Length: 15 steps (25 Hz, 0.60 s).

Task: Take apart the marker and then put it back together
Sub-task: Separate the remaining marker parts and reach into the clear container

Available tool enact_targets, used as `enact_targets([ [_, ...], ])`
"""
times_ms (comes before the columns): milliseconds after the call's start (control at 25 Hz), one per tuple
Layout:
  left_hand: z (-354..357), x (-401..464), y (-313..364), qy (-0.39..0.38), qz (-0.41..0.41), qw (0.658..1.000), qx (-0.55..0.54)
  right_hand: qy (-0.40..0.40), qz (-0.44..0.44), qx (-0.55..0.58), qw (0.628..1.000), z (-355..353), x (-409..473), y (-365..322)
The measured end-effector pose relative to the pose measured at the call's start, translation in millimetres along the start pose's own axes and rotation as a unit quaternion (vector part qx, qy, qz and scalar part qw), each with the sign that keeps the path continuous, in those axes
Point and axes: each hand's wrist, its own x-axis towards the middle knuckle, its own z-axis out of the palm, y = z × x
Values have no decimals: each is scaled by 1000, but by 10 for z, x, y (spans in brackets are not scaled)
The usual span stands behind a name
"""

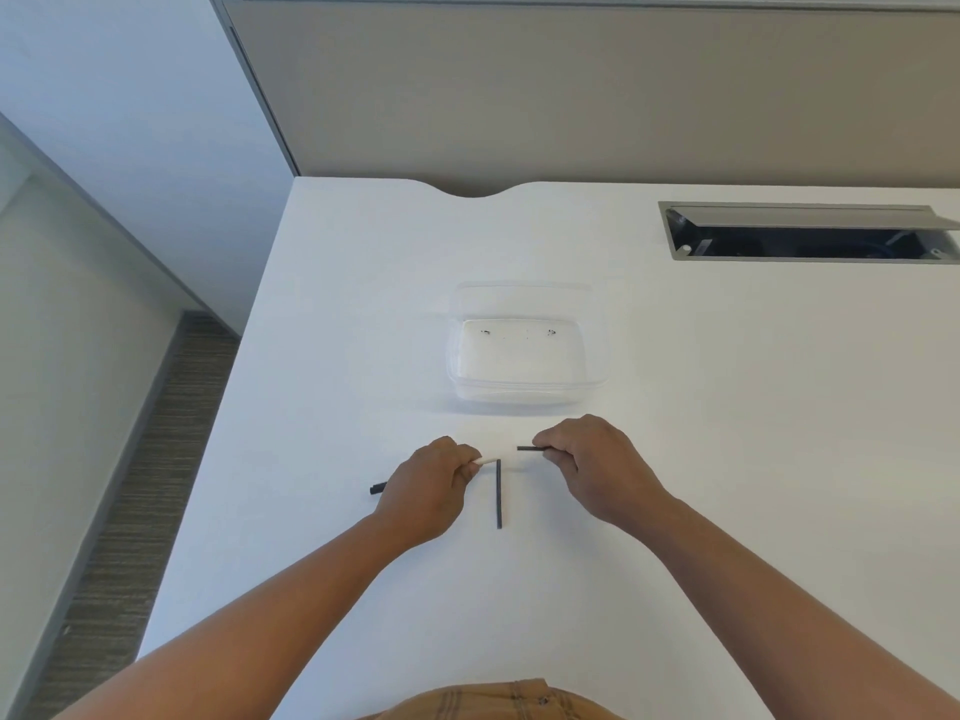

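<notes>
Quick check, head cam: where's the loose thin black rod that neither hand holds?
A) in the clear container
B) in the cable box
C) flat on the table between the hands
C: the thin black rod lies on the white table between the left hand and right hand.

We have one wide head-worn view, looking forward and steeply down from above our own forearms onto the white table (363, 314), near at the bottom edge and reaching to the partition (571, 96) behind.

Container (524, 350) behind hands; rod (498, 493) betw. them on table (727, 459); cap (378, 488) left.
</notes>
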Motion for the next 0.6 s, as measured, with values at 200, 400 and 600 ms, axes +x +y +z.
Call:
enact_targets([
  [200,-63,133,-19,-53,-123,977,-165,86,-45,12,995,-376,373,-146],
  [400,-174,264,-13,-110,-175,950,-236,40,0,-43,998,-547,917,-166],
  [600,-192,337,-31,-122,-201,939,-252,-94,45,-80,991,-493,1324,-156],
])
